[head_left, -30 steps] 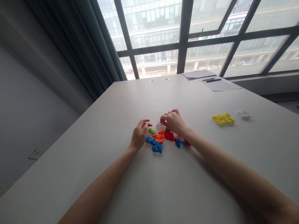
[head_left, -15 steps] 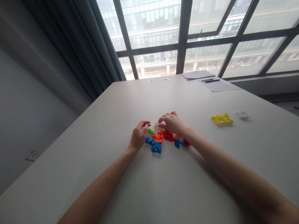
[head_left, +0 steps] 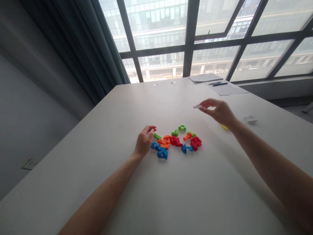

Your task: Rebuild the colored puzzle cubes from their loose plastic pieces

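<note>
From where I stand, the person's right hand is raised over the white worktop, its grip closed on a small white plastic piece pinched between thumb and fingers. That piece is up off the surface, beyond the coloured cluster and to its right. The left hand rests at the cluster's left edge, fingers curled, its grip loosely open just beside a green piece and some blue pieces. Next to these lie orange pieces and a red piece; farther right sit a blue connector and another red piece, with a green arch at the back. A yellow piece is mostly hidden by the right wrist, and a white pile lies to the right of it. Near the window, a dark pen lies on paper.
</note>
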Tool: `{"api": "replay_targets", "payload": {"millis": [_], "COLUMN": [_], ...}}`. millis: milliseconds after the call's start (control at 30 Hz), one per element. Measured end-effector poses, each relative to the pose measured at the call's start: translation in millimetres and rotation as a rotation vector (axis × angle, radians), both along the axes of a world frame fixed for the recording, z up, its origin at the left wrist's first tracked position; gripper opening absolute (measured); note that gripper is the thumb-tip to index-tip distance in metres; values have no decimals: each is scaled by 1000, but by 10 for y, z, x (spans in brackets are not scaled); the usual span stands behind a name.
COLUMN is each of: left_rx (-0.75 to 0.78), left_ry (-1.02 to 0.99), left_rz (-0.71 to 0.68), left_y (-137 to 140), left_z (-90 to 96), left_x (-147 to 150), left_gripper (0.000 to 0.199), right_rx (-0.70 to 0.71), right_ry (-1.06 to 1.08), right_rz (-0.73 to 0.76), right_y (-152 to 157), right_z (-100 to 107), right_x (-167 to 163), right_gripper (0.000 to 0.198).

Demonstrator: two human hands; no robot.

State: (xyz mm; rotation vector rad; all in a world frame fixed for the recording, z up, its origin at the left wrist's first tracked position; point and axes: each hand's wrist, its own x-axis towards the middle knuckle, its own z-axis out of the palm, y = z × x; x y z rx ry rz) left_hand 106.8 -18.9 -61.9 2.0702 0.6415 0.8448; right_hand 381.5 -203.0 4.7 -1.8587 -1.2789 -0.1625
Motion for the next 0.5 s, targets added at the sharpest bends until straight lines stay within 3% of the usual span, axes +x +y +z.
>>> {"api": "replay_targets", "payload": {"millis": [100, 300, 400, 500], "left_rx": [6, 9, 7, 8], "left_ry": [2, 3, 1, -1], "left_rz": [-10, -21, -21, -20], "left_y": [-3, -3, -7, -11], "left_z": [-5, -4, 0, 4], "left_x": [4, 1, 1, 0], "left_gripper": [25, 25, 24, 25], "right_rx": [14, -180, -335, -343], "right_ry": [8, 119, 98, -35], "right_rz": [-212, -647, -675, -541], "right_y": [-546, -1649, -1976, -2097], "right_z": [-62, -314, -482, -643], "right_x": [392, 1133, 1360, 1445], "right_gripper": [43, 38, 38, 42]}}
